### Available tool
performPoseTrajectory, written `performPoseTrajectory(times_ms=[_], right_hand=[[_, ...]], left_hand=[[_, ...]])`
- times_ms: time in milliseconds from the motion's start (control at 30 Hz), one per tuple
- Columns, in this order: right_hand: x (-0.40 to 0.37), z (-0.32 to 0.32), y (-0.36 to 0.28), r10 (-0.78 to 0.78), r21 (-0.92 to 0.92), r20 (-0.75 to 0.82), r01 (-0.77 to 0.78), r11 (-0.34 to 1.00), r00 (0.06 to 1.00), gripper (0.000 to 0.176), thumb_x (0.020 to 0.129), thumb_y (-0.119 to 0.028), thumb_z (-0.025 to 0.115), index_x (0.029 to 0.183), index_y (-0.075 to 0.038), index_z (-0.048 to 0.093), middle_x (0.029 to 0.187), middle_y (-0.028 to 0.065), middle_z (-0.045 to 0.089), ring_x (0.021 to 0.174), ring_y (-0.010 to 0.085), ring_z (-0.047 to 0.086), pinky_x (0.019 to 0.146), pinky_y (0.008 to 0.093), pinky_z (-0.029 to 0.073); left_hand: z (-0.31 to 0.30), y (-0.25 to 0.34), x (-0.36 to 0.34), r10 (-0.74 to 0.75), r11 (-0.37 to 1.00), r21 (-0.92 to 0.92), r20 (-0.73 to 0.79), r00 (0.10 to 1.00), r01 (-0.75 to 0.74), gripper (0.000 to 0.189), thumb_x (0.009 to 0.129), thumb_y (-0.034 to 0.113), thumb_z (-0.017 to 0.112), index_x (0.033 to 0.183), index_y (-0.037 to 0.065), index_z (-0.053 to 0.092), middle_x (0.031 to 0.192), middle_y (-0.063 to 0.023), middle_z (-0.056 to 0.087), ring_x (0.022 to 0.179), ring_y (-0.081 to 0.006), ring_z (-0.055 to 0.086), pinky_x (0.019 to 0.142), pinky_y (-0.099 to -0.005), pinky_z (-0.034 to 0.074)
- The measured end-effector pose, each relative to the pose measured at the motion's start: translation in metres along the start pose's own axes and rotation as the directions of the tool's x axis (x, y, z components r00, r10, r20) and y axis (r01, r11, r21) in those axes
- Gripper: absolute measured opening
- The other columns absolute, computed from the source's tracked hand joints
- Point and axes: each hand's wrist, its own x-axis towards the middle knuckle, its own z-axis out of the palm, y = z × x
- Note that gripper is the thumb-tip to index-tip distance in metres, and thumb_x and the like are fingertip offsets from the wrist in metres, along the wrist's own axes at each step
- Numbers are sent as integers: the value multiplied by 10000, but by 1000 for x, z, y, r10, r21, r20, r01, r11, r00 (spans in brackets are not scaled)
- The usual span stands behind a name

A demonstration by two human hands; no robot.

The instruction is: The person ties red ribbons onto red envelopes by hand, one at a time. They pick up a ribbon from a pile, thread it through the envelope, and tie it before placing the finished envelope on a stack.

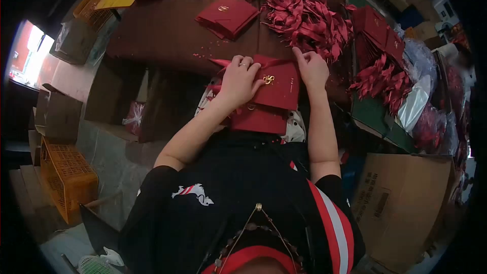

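Note:
A red paper bag (280,87) with a gold emblem lies near the table's front edge, over my lap. My left hand (237,82) holds its left side, fingers bent over the top and thumb on the front. Across the top of the bag runs a red ribbon (274,63), one pointed end sticking out left of my left hand. At the upper right corner my right hand (313,70) is closed around the ribbon's other end, the index finger stretched out; the grip itself is partly hidden. Below, another red bag (258,121) rests on my lap.
On the brown-covered table (152,35) lie a stack of red bags (227,16) and a heap of red ribbons (304,18). More bags (378,33) and ribbons stand at right. A large cardboard box (403,203) is at lower right, an orange crate (68,177) at left.

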Motion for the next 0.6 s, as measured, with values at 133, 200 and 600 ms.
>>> performPoseTrajectory(times_ms=[133,200,600], right_hand=[[10,27,13,-78,54,-58,81,995,995,400,925,-429,725,1014,-39,734,941,124,723,871,316,695,778,430,551],[10,32,20,-115,182,-114,134,974,987,360,934,-385,726,1031,-39,736,929,109,719,832,287,684,756,421,544],[-39,-2,-16,-358,942,325,-331,46,875,310,1027,-169,628,1289,-9,664,939,1,694,738,40,573,600,220,452]], left_hand=[[0,-1,-2,23,1000,12,-6,1000,-23,476,869,361,764,1230,72,647,1217,-135,604,1168,-353,523,1014,-459,462],[-1,-1,-3,27,1000,16,-19,999,-27,474,869,358,765,1230,75,646,1220,-134,602,1169,-352,523,1015,-454,462],[-5,0,0,-19,1000,15,62,998,18,485,865,345,766,1259,85,650,1250,-137,597,1214,-351,510,1038,-468,454]])
